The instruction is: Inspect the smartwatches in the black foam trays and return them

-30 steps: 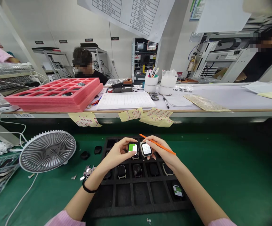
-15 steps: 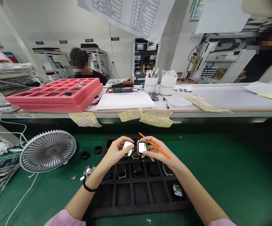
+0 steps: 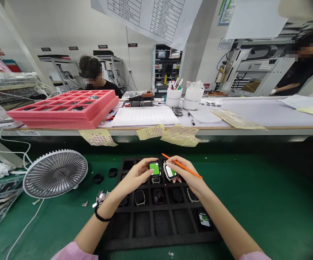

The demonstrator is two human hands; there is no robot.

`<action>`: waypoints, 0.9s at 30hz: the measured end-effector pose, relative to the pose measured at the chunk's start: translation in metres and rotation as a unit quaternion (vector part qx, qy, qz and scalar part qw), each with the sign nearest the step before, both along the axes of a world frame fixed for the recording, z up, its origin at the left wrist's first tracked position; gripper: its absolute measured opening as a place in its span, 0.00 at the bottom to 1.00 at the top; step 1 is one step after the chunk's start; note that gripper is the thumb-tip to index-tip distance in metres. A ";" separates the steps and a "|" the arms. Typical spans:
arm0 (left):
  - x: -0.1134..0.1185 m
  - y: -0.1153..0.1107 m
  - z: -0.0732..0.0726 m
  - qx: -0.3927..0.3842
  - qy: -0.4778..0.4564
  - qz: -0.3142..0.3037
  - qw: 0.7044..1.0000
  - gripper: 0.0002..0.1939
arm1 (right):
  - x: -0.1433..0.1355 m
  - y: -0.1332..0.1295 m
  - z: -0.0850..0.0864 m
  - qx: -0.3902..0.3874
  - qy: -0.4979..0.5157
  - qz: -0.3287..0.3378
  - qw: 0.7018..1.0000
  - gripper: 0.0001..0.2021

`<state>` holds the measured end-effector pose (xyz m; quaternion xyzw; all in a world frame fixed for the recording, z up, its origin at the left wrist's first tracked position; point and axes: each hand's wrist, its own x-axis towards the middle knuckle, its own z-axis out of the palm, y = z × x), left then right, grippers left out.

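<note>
My left hand (image 3: 139, 175) is closed on a dark-framed watch (image 3: 154, 169) with a lit green screen, its thumb on the screen's edge. Close beside it, my right hand (image 3: 187, 173) grips a silver-framed watch (image 3: 170, 171) with a white and green screen. An orange stick (image 3: 182, 166) also lies in the right hand, slanting across the fingers. Below both hands is a black compartment tray (image 3: 162, 242). It holds several watches, among them a silver-framed one (image 3: 139, 197), a dark one (image 3: 158, 196) and one with a lit screen (image 3: 204, 219) at the lower right.
A round grey fan (image 3: 59, 173) stands left on the green mat (image 3: 254, 202). Two dark watch pieces (image 3: 98, 178) and small scraps (image 3: 101, 197) lie near the left arm. Behind, a shelf carries a red foam tray (image 3: 64, 115) and papers (image 3: 145, 116). Two people are in the background.
The left watch has turned so its green screen faces up. The right watch has moved slightly right and tilted, and its screen now shows green and white. The orange stick has shifted right.
</note>
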<state>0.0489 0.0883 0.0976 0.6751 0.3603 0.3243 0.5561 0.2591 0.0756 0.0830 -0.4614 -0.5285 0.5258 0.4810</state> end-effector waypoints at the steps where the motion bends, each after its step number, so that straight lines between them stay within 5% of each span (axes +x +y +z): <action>1: 0.000 -0.001 0.000 0.003 -0.002 -0.004 1.000 0.24 | 0.000 0.000 0.000 0.002 -0.001 0.004 1.000 0.13; 7: 0.000 0.001 -0.002 0.015 -0.019 -0.017 1.000 0.27 | 0.005 0.002 -0.003 0.033 -0.006 0.081 0.996 0.16; 16: 0.003 0.010 -0.008 0.018 -0.003 0.109 0.994 0.20 | 0.004 -0.002 -0.001 0.043 -0.037 0.123 0.991 0.20; 27: 0.002 0.006 -0.004 0.024 -0.036 0.065 0.997 0.20 | 0.006 -0.003 0.000 0.043 -0.035 0.161 0.985 0.20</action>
